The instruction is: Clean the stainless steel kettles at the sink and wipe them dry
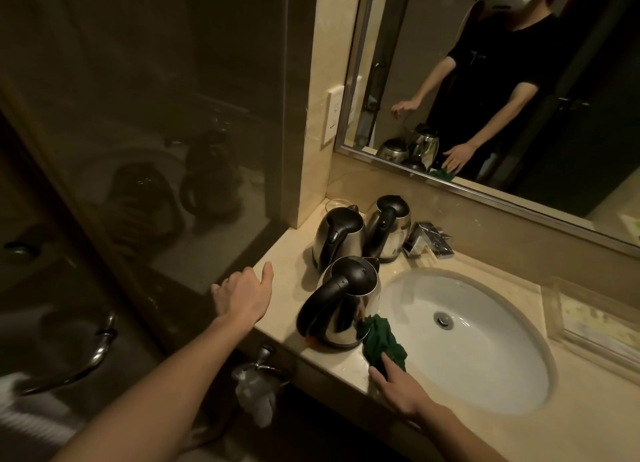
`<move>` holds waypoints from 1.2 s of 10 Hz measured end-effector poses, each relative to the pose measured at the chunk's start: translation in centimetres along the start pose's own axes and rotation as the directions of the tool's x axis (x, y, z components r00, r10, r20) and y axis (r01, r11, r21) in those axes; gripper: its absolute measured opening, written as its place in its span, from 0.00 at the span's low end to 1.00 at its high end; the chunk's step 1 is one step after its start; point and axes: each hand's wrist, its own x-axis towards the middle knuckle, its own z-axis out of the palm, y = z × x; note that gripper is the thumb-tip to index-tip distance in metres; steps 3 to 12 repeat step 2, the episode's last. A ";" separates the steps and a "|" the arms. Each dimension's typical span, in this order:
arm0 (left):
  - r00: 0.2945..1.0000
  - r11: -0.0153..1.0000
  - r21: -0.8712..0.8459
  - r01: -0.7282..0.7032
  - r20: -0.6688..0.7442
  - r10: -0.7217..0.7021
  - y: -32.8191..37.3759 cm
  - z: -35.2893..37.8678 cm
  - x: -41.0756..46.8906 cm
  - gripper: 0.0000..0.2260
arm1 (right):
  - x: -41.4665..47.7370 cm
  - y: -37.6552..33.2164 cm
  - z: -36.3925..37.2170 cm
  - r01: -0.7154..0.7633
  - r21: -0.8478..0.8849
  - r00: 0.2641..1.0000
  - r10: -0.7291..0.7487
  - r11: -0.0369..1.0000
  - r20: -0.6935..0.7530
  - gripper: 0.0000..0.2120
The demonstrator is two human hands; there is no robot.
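Three stainless steel kettles with black lids and handles stand on the beige counter left of the sink (pixel 408 288). The nearest kettle (pixel 341 302) is at the counter's front, with a dark green cloth (pixel 382 342) bunched against its right side. Two more kettles (pixel 337 240) (pixel 388 228) stand behind it near the wall. My right hand (pixel 398 387) lies on the counter edge, its fingers straight and touching the cloth's near end. My left hand (pixel 242 295) hovers over the counter's left end, fingers relaxed, holding nothing.
A chrome faucet (pixel 427 243) sits behind the basin. A clear tray (pixel 595 323) lies on the counter at right. A mirror (pixel 502 81) covers the wall. Glass partition (pixel 145 132) and a chrome rail (pixel 100 347) stand at left. A grey rag (pixel 254 396) hangs below the counter.
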 end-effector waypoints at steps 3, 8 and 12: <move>1.000 0.993 -0.120 0.003 -0.028 -0.007 0.9 -1.2 -1.5 0.27 | -2.2 -2.5 -3.2 0.007 -0.354 0.965 -0.099 0.935 -0.241 0.27; 1.000 0.993 -0.120 0.003 -0.028 -0.007 0.9 -1.2 -1.5 0.27 | -2.2 -2.5 -3.2 0.007 -0.354 0.965 -0.099 0.935 -0.241 0.27; 1.000 0.993 -0.120 0.003 -0.028 -0.007 0.9 -1.2 -1.5 0.27 | -2.2 -2.5 -3.2 0.007 -0.354 0.965 -0.099 0.935 -0.241 0.27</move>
